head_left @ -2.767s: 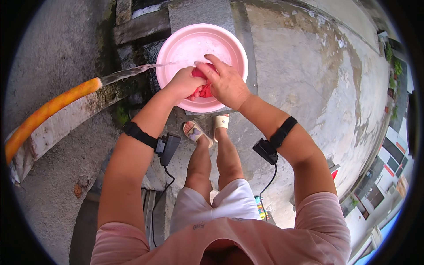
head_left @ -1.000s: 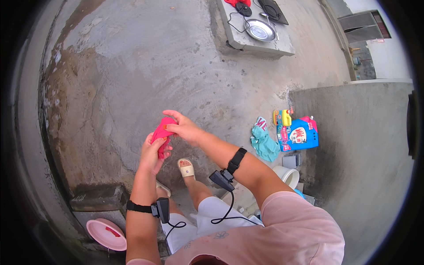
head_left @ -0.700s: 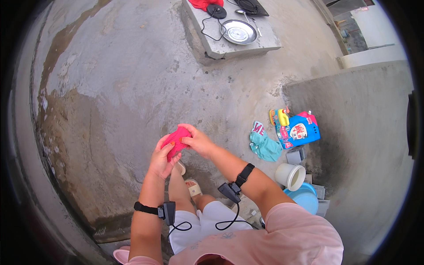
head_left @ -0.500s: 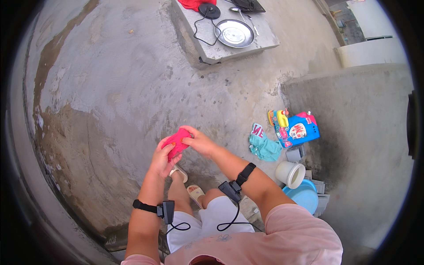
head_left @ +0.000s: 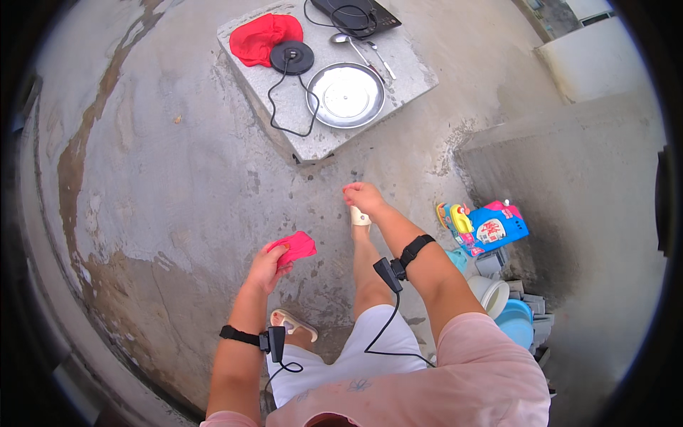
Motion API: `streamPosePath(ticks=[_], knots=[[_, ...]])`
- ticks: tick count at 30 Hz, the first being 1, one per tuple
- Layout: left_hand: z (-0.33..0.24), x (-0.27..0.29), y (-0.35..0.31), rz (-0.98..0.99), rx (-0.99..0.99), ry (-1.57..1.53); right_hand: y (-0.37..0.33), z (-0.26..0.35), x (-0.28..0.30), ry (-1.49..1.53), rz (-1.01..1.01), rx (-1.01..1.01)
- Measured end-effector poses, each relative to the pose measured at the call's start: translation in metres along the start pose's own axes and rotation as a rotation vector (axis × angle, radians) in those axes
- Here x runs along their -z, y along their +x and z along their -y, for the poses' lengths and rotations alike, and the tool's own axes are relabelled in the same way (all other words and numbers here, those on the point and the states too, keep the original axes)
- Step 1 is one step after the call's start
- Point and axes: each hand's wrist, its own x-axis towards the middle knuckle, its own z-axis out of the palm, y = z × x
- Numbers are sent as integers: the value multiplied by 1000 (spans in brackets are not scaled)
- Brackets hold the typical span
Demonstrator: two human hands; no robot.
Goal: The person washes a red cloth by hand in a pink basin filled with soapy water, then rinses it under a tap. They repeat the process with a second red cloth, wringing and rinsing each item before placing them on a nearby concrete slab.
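The left hand point(head_left: 266, 267) is holding a pink cloth point(head_left: 302, 246) at the near left of centre, clear of the floor point(head_left: 206, 206). The thumb is pressing from above while the fingers are lying under the cloth's left edge; this one-sided pinch is leaving most of the cloth projecting to the right, unsupported by the other hand. The folds are lying fairly flat, and the cloth is probably damp and soft enough to be needing only light pressure. The right hand point(head_left: 363, 194) is hovering apart from it, farther off and to the right, above a slipper point(head_left: 361, 216); its fingers are curling together in a narrow shape, and no object is showing in them. At the far side, a low desk point(head_left: 313, 146) is carrying a bare metal plate point(head_left: 346, 95) near its near right edge, a black disc point(head_left: 302, 62) touching a red cloth point(head_left: 265, 39) on the left, and a ladle point(head_left: 340, 38) and a fork point(head_left: 384, 62) beyond the plate. A black hob point(head_left: 380, 20) is occupying the far edge. On the right, a yellow bottle point(head_left: 462, 220) is standing against a blue pouch point(head_left: 504, 229), the wall point(head_left: 583, 178) apparently serving as backing. Nearer, a white bucket point(head_left: 491, 293) is sitting beside a blue basin point(head_left: 516, 324), presumably grouped there to be leaving the walkway free.
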Motion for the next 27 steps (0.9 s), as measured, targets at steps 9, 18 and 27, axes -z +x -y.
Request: streamPosePath(ticks=[9,18,27], knots=[[-79,-125,153,-126,52,-127,191,63,90,385,-230,-260],[-142,-218,207,-157,86,-132,218,82,163,221,-134,-157],[-176,-266,253,-97,87,-143,153,106,470,-1121,-841,20]])
